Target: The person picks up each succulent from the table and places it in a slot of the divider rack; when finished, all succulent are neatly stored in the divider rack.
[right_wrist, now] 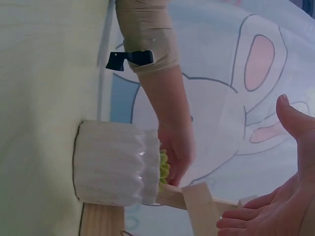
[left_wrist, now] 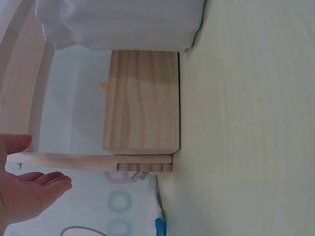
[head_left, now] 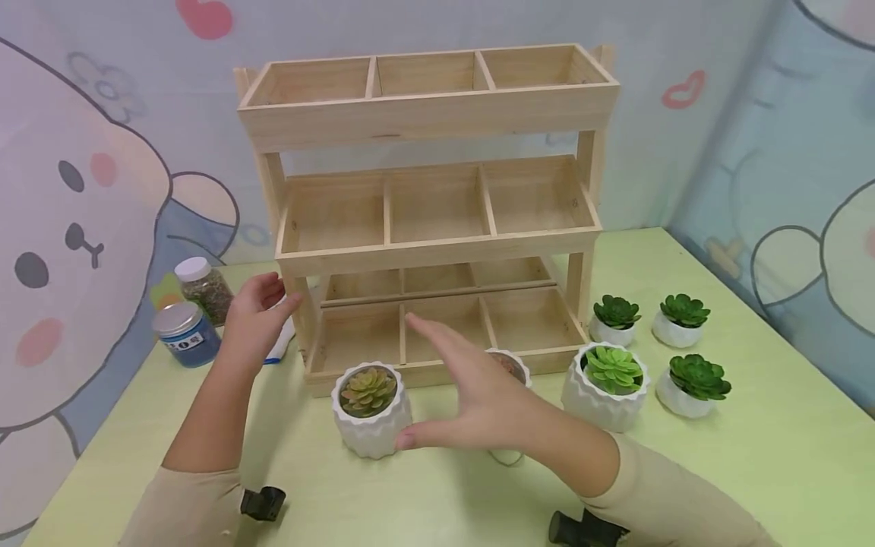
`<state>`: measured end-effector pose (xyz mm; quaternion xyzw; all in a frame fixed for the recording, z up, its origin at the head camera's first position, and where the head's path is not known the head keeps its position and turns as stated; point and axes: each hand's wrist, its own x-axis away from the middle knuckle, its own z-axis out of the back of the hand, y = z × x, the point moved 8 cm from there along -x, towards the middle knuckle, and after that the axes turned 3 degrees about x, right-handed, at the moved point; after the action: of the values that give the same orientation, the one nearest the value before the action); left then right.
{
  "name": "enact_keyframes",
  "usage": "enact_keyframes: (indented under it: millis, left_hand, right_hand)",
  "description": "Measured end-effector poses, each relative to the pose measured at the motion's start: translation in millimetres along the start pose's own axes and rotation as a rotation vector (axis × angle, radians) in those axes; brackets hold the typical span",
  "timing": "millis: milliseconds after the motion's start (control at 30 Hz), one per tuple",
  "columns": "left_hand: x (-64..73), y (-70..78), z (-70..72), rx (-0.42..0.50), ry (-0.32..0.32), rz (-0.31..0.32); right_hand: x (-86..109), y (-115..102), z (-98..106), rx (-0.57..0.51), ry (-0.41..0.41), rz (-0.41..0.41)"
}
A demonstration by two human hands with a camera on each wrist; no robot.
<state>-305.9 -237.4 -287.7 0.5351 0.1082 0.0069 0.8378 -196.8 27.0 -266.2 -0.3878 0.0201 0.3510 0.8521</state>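
Note:
My left hand (head_left: 254,323) is beside the left post of a three-tier wooden planter shelf (head_left: 427,254). In the left wrist view the thumb and fingers of that hand (left_wrist: 29,189) lie on either side of the post, and contact cannot be told. My right hand (head_left: 478,387) is spread in front of the shelf, holding nothing. Near its thumb stands a white ribbed pot (head_left: 372,429) with a yellow-green succulent (head_left: 369,391). Another white pot (head_left: 517,363) is mostly hidden behind that hand. To its right sits a white pot (head_left: 601,403) with a bright green succulent (head_left: 613,370).
Three small white pots with dark green succulents (head_left: 699,376) stand at the right. On the left are a blue jar (head_left: 186,334) and a white-lidded jar (head_left: 206,292) of small grains. A white item with a blue edge (head_left: 280,343) lies behind the left post.

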Motion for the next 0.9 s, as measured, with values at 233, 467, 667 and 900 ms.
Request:
enact_keyframes:
  millis: [233,467,667,900]
  left_hand:
    - [-2.8,-8.0,-4.7,0.047,0.017,-0.013]
    - [-6.0,-16.2,-7.7,-0.029,0.065,0.02]
    - [-6.1,-16.8,-6.1,-0.077,0.105,0.013]
    - [-8.0,-16.8,-4.2,-0.134,0.148,0.005]
  right_hand:
    - [-16.7,12.3,-35.8,0.02,-0.097,-0.101]
    - [-29.9,28.0,-54.2,0.038,-0.061,-0.185]
    - [-38.4,42.9,-69.6,0.039,-0.035,-0.23]
    - [-39.6,49.4,-79.4,-0.002,-0.031,-0.218]
